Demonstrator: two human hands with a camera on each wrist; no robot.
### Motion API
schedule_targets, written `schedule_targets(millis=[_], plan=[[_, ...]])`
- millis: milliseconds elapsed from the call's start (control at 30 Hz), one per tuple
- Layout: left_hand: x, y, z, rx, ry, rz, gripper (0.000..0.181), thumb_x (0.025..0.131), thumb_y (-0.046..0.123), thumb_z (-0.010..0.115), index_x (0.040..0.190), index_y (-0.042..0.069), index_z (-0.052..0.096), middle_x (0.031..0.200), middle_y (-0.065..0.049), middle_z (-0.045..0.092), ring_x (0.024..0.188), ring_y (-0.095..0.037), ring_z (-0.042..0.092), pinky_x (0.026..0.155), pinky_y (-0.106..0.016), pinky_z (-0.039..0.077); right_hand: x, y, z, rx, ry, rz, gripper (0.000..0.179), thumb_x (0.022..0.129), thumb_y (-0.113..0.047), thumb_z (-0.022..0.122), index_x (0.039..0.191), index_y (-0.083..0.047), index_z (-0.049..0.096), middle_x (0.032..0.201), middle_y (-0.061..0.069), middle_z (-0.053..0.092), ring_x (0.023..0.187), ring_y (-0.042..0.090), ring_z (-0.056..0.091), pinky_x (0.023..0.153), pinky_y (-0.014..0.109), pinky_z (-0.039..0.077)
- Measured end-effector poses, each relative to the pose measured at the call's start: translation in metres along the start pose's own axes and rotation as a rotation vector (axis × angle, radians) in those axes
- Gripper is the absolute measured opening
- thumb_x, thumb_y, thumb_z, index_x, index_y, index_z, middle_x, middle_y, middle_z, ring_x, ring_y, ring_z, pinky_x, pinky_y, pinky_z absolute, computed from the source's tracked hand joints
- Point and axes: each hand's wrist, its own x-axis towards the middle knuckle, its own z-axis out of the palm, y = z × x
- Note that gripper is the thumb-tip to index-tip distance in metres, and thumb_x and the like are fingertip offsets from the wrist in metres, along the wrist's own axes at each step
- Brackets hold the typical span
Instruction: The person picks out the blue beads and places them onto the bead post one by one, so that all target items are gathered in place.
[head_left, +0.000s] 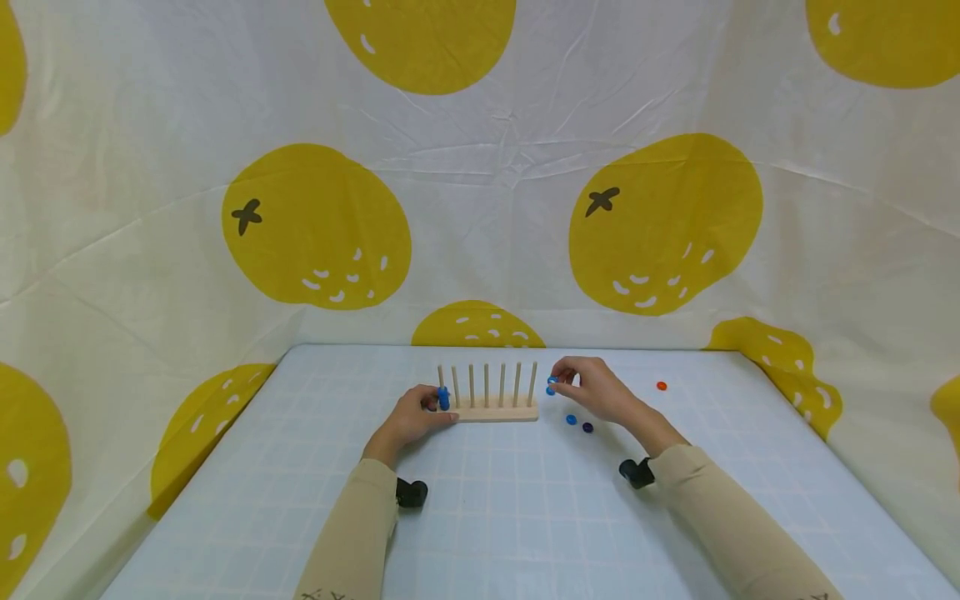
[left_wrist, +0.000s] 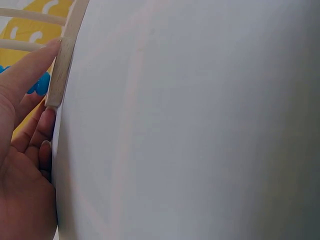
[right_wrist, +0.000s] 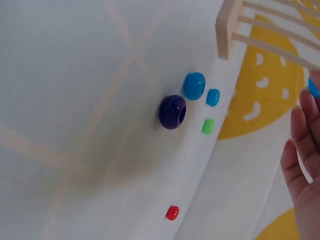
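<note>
A wooden peg rack (head_left: 497,413) with several upright pegs stands on the table. Blue beads (head_left: 444,398) are stacked low on its leftmost peg. My left hand (head_left: 411,415) grips the rack's left end, the thumb along the front of the base and the fingers curled behind. Just right of the rack, my right hand (head_left: 592,390) pinches a blue bead (head_left: 552,380) between thumb and fingertips, raised beside the rightmost peg. Below those fingertips lies another blue bead (head_left: 551,391). Nearer me, a blue bead (head_left: 572,420) and a dark purple bead (head_left: 587,427) sit close together.
An orange-red bead (head_left: 662,386) lies farther right on the table. The right wrist view also shows a green bead (right_wrist: 208,126), which the right hand hides in the head view. A fruit-print cloth (head_left: 495,208) hangs behind the table (head_left: 480,517).
</note>
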Motion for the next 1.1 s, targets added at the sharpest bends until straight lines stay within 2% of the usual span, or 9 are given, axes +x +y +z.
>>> schedule_targets(millis=[233, 400, 567, 900, 1100], plan=[[-0.001, 0.001, 0.001, -0.011, 0.001, -0.015, 0.061, 0.085, 0.026, 0.086, 0.134, 0.0, 0.06, 0.105, -0.009, 0.057, 0.099, -0.025, 0.05, 0.09, -0.042, 0.043, 0.002, -0.015, 0.001, 0.002, -0.002, -0.018, 0.017, 0.097, -0.018, 0.073, 0.11, -0.007, 0.071, 0.092, -0.006, 0.067, 0.088, 0.015, 0.058, 0.079, 0.034, 0.049], [-0.001, 0.001, 0.001, -0.002, 0.001, -0.012, 0.06, 0.085, 0.027, 0.086, 0.134, 0.001, 0.062, 0.105, -0.009, 0.057, 0.099, -0.025, 0.05, 0.09, -0.042, 0.043, 0.006, -0.025, 0.002, 0.021, 0.005, -0.074, 0.015, 0.097, -0.016, 0.073, 0.109, -0.007, 0.071, 0.092, -0.006, 0.067, 0.087, 0.015, 0.059, 0.078, 0.033, 0.049], [0.001, 0.0, 0.001, -0.004, 0.003, -0.01, 0.06, 0.085, 0.027, 0.086, 0.133, 0.001, 0.062, 0.105, -0.009, 0.057, 0.099, -0.025, 0.051, 0.09, -0.043, 0.043, 0.01, -0.034, 0.004, 0.04, 0.01, -0.117, 0.013, 0.097, -0.016, 0.072, 0.107, -0.008, 0.071, 0.093, -0.005, 0.067, 0.089, 0.016, 0.059, 0.081, 0.04, 0.052], [0.003, -0.002, 0.001, -0.001, 0.005, -0.012, 0.063, 0.084, 0.029, 0.086, 0.134, 0.001, 0.062, 0.106, -0.009, 0.057, 0.1, -0.026, 0.051, 0.091, -0.043, 0.043, 0.024, -0.046, 0.012, 0.053, 0.002, -0.134, 0.012, 0.097, -0.017, 0.072, 0.107, -0.009, 0.071, 0.094, -0.005, 0.068, 0.09, 0.016, 0.059, 0.085, 0.049, 0.052], [0.002, -0.002, 0.001, 0.004, 0.004, -0.006, 0.06, 0.084, 0.028, 0.086, 0.133, 0.001, 0.063, 0.105, -0.009, 0.057, 0.099, -0.025, 0.051, 0.09, -0.043, 0.043, 0.032, -0.057, 0.015, 0.055, -0.003, -0.161, 0.014, 0.097, -0.017, 0.072, 0.108, -0.008, 0.071, 0.095, -0.005, 0.067, 0.09, 0.016, 0.059, 0.081, 0.037, 0.052]])
